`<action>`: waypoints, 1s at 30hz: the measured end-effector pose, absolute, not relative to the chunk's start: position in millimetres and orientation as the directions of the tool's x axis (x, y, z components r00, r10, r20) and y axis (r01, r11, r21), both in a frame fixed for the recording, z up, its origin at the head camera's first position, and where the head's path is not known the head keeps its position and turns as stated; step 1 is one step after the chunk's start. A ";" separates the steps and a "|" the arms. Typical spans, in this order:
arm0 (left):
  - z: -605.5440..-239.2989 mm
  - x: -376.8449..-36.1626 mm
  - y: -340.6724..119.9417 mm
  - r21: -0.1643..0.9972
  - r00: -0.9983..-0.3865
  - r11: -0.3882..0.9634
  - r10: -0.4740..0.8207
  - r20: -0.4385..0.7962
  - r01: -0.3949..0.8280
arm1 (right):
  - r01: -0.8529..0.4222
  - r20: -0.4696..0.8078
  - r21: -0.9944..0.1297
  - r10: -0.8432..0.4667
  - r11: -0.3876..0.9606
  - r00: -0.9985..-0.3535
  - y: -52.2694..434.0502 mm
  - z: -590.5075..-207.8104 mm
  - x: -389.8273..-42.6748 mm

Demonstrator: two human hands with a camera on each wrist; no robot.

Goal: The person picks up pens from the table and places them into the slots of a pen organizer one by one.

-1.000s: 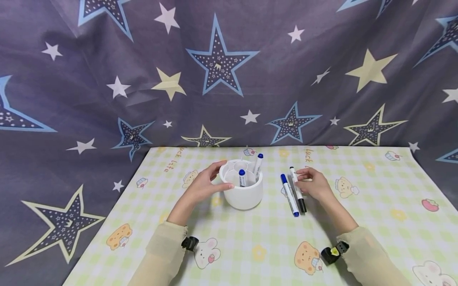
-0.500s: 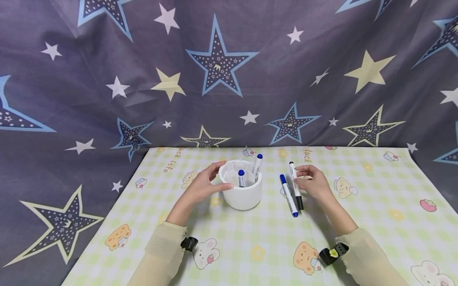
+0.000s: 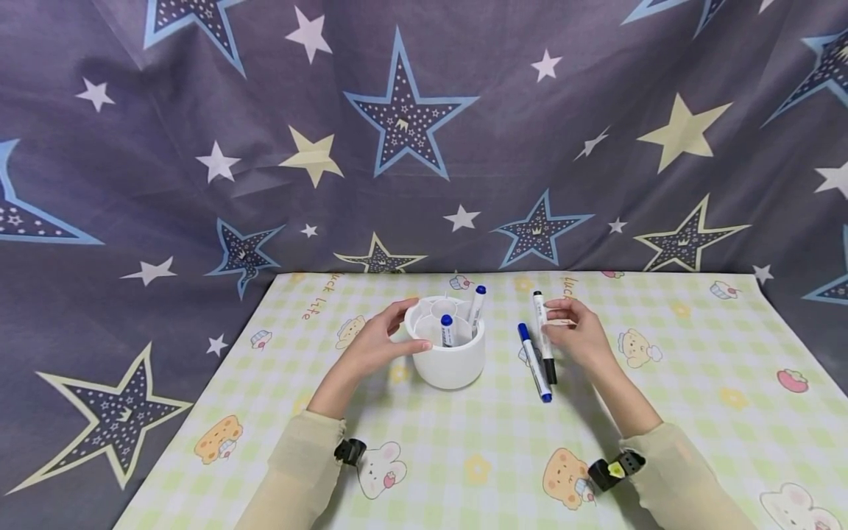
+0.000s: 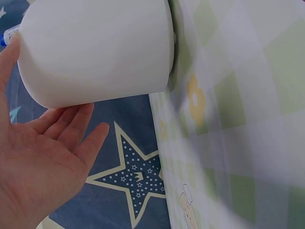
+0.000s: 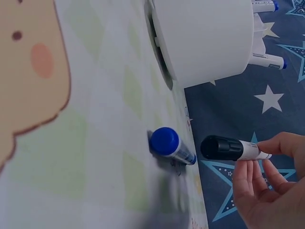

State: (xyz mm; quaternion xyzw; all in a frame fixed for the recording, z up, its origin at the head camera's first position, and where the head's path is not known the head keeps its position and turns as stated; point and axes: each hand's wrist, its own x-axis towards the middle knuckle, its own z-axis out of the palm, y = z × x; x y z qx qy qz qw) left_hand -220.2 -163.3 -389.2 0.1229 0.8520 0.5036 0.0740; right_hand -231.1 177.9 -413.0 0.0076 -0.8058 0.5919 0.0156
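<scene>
A round white pen holder (image 3: 449, 366) stands mid-table with two blue-capped markers (image 3: 475, 313) upright in it. My left hand (image 3: 374, 342) holds its left side, thumb at the front rim and fingers round the back; in the left wrist view that hand (image 4: 52, 152) lies against the white wall (image 4: 100, 52). My right hand (image 3: 579, 337) pinches a white marker with black ends (image 3: 543, 331) between thumb and fingers. In the right wrist view the black-capped marker (image 5: 224, 148) is raised off the table. Beside it a blue-capped marker (image 3: 535, 364) lies on the cloth.
A green-and-white checked cloth (image 3: 424, 456) with cartoon prints covers the table. Behind it hangs a dark curtain (image 3: 265, 88) with stars. Small black cameras sit on both wrists, such as the right wrist camera (image 3: 616, 471).
My right hand has picked the black-ended marker up from the table and shifted it slightly left and up. The left hand and the pen holder have stayed in place.
</scene>
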 end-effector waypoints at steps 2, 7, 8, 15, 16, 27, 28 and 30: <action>-389.2 -220.0 -163.6 0.876 -0.958 0.463 0.285 -0.002 0.136 | -0.032 0.034 -0.957 0.002 0.289 -0.999 177.3 -412.2 -230.6; -389.5 -220.2 -163.9 0.878 -0.958 0.459 0.288 0.000 0.138 | -0.035 0.034 -0.961 -0.005 0.274 -0.999 175.5 -409.5 -230.0; -389.6 -220.3 -163.8 0.878 -0.958 0.458 0.288 0.000 0.137 | -0.036 0.036 -0.962 -0.005 0.271 -0.999 175.1 -409.0 -229.9; -389.6 -221.8 -163.9 0.879 -0.955 0.456 0.295 0.003 0.143 | -0.049 0.049 -0.973 -0.008 0.224 -0.999 172.0 -403.6 -230.1; -389.5 -222.0 -163.9 0.878 -0.955 0.455 0.297 0.004 0.145 | -0.053 0.052 -0.975 -0.009 0.215 -0.999 171.4 -403.0 -230.4; -391.3 -222.9 -165.4 0.879 -0.955 0.456 0.297 0.000 0.141 | -0.069 0.067 -0.981 -0.017 0.184 -0.998 164.5 -392.7 -230.9; -391.5 -223.0 -165.4 0.879 -0.955 0.457 0.297 -0.003 0.139 | -0.073 0.071 -0.980 -0.015 0.187 -0.997 164.1 -392.0 -231.1; -391.8 -223.4 -165.2 0.879 -0.955 0.457 0.295 -0.008 0.134 | -0.081 0.080 -0.977 -0.013 0.196 -0.997 162.8 -390.7 -231.5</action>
